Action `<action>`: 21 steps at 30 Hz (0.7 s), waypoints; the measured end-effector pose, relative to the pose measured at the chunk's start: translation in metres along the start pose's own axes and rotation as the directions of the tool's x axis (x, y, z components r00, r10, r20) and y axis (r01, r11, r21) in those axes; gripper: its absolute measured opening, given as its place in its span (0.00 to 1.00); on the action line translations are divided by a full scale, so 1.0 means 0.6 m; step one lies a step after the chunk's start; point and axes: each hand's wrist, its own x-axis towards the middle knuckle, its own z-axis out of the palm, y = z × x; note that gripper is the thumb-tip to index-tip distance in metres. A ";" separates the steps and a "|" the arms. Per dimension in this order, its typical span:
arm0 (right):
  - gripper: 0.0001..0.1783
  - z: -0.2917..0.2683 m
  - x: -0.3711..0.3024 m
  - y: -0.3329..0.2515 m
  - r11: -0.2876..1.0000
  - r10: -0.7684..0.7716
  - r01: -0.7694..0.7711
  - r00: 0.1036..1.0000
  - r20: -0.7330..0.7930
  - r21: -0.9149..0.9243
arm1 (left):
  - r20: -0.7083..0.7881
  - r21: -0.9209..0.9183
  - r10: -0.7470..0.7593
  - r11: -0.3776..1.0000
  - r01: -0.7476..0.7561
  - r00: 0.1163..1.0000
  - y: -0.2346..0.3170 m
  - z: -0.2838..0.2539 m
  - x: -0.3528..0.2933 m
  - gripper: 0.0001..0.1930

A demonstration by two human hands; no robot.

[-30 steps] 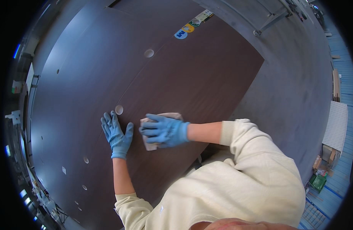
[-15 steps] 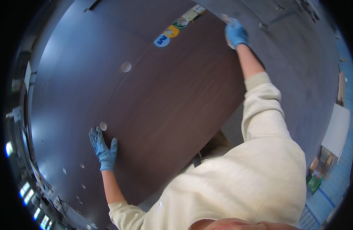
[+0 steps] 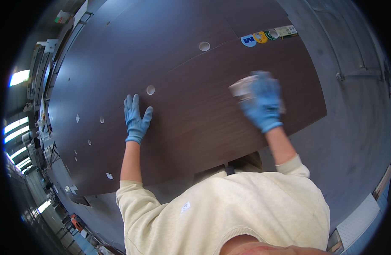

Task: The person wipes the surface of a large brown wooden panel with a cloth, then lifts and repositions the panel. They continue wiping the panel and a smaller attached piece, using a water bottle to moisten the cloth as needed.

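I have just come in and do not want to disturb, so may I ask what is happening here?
A person in a cream sweatshirt and blue gloves is at a large dark brown panel. The right hand, blurred, is over a pale cloth on the panel. The left hand lies on the panel with its thumb apart, near a pale round spot. Farther away is a row of coloured stickers.

Panel [image 3: 195,127] spans mid-frame. Left hand [image 3: 137,119] on it, left of centre; round spot [image 3: 150,90] just off its upper right. Cloth [image 3: 241,88] under right hand [image 3: 264,102], right of centre. Label row [image 3: 261,37] on panel, upper right.
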 end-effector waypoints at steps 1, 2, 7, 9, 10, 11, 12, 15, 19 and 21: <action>0.38 -0.018 -0.020 0.088 0.977 0.078 -0.093 0.993 -0.083 -0.193 | -0.056 -0.035 -0.029 0.999 0.027 0.998 -0.006 -0.001 -0.018 0.44; 0.36 -0.038 -0.042 0.178 0.942 0.141 -0.203 0.962 -0.233 -0.268 | -0.102 -0.071 -0.066 0.996 0.059 0.993 -0.012 -0.005 -0.045 0.42; 0.25 -0.083 -0.127 0.399 0.782 0.402 -0.567 0.776 -0.485 -0.259 | -0.255 -0.132 -0.243 0.967 0.216 0.936 -0.040 -0.022 -0.193 0.38; 0.23 -0.067 -0.114 0.355 0.746 0.438 -0.611 0.750 -0.497 -0.264 | -0.286 -0.130 -0.300 0.953 0.273 0.910 -0.054 -0.027 -0.251 0.36; 0.23 -0.064 -0.098 0.317 0.799 0.318 -0.492 0.834 -0.451 -0.345 | -0.290 -0.159 -0.344 0.938 0.309 0.893 -0.064 -0.031 -0.275 0.36; 0.22 -0.054 -0.075 0.264 0.822 0.278 -0.430 0.875 -0.395 -0.374 | -0.297 -0.184 -0.375 0.925 0.333 0.878 -0.074 -0.034 -0.292 0.35; 0.22 -0.042 -0.048 0.198 0.856 0.221 -0.366 0.898 -0.381 -0.366 | -0.285 -0.222 -0.434 0.897 0.382 0.855 -0.085 -0.038 -0.308 0.35; 0.27 0.045 0.026 -0.092 0.979 -0.062 0.033 0.988 -0.138 -0.203 | -0.324 -0.281 -0.451 0.886 0.370 0.832 -0.119 -0.053 -0.340 0.33; 0.24 0.173 -0.054 -0.561 0.686 -0.667 0.609 0.745 0.010 0.399 | -0.370 -0.302 -0.414 0.900 0.313 0.832 -0.166 -0.076 -0.363 0.30; 0.15 0.212 -0.156 -0.744 0.202 -0.928 0.895 0.305 -0.214 0.398 | -0.386 -0.311 -0.382 0.911 0.271 0.840 -0.195 -0.084 -0.377 0.30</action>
